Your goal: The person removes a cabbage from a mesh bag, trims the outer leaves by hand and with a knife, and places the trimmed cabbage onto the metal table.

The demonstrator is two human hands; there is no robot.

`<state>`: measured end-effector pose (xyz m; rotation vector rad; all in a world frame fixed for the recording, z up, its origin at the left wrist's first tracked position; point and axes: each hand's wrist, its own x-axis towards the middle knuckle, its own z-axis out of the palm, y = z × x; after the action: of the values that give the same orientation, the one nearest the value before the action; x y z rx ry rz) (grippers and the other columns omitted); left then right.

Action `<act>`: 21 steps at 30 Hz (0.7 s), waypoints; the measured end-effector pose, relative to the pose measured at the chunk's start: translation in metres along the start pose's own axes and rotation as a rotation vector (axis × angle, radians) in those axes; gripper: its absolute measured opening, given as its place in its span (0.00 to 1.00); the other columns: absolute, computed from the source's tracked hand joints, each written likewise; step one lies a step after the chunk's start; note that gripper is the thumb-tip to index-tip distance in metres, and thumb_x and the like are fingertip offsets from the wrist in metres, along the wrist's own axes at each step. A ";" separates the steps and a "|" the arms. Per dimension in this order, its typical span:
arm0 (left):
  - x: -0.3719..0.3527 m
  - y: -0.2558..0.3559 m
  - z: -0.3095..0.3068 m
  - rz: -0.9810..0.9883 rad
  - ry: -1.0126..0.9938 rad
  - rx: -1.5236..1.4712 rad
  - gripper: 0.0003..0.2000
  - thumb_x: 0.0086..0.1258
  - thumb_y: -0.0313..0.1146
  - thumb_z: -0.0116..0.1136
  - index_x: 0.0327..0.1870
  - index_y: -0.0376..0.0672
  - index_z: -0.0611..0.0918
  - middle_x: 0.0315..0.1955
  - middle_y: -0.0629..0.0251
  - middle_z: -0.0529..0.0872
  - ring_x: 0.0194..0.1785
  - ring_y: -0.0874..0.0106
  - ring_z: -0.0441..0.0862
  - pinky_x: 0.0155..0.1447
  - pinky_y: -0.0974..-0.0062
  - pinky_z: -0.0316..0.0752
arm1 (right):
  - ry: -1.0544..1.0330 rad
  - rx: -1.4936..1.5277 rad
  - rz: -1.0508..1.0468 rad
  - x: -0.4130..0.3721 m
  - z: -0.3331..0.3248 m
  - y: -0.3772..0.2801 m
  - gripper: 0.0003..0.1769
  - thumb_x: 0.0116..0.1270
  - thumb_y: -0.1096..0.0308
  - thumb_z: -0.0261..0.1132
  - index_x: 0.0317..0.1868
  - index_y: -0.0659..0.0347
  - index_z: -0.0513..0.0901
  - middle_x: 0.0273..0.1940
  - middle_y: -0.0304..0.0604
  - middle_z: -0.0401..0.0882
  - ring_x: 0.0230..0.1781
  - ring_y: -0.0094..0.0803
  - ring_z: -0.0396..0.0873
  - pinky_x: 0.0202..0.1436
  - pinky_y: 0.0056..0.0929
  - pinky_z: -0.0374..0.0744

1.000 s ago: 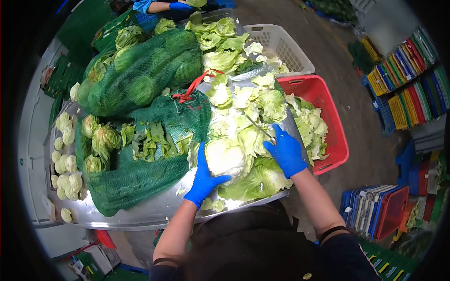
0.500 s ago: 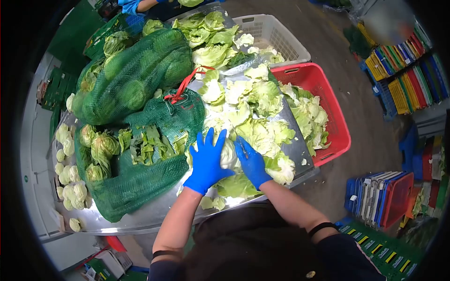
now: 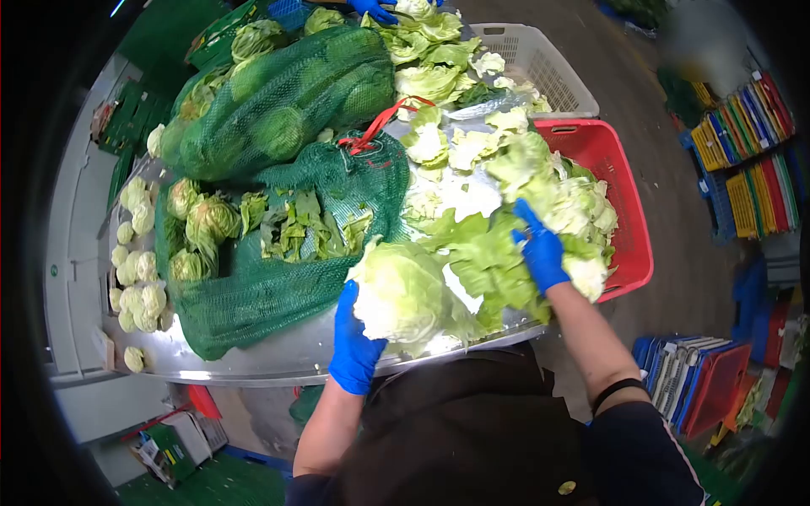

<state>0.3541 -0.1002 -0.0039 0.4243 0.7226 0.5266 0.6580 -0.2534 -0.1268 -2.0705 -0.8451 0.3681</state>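
My left hand (image 3: 353,341), in a blue glove, is closed around the lower left side of a pale green cabbage (image 3: 401,293); its fingers are partly hidden beneath the head. To the right, my gloved right hand (image 3: 540,246) lies against a heap of loose cabbage leaves (image 3: 489,261), fingers stretched out and slightly apart. The heap reaches over the metal table's right edge to the red crate (image 3: 629,211), where more leaves lie. Left of the cabbage, a green mesh sack (image 3: 261,308) is spread with whole heads and torn leaves on it.
A full mesh sack of cabbages (image 3: 287,93) lies at the back, with a red tie (image 3: 375,126) near it. Several pale cut pieces (image 3: 139,304) line the table's left edge. A white crate (image 3: 553,72) stands behind the red one. A co-worker's gloved hand (image 3: 371,10) is at the top.
My hands have moved apart. The left now holds a large leafy cabbage near the front edge; the right has swept leaves rightward to the red crate. The view has shifted slightly.
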 end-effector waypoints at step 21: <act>0.050 -0.049 0.057 0.719 -0.225 1.803 0.56 0.40 0.44 0.80 0.71 0.37 0.56 0.68 0.43 0.58 0.73 0.48 0.54 0.74 0.57 0.56 | -0.358 0.509 0.287 -0.030 -0.001 -0.089 0.43 0.61 0.47 0.69 0.68 0.64 0.67 0.55 0.51 0.78 0.52 0.32 0.78 0.55 0.27 0.76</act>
<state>0.4411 -0.1197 -0.0173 2.4428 0.6428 0.3338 0.5985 -0.2377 -0.0560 -1.6624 -0.5728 1.0232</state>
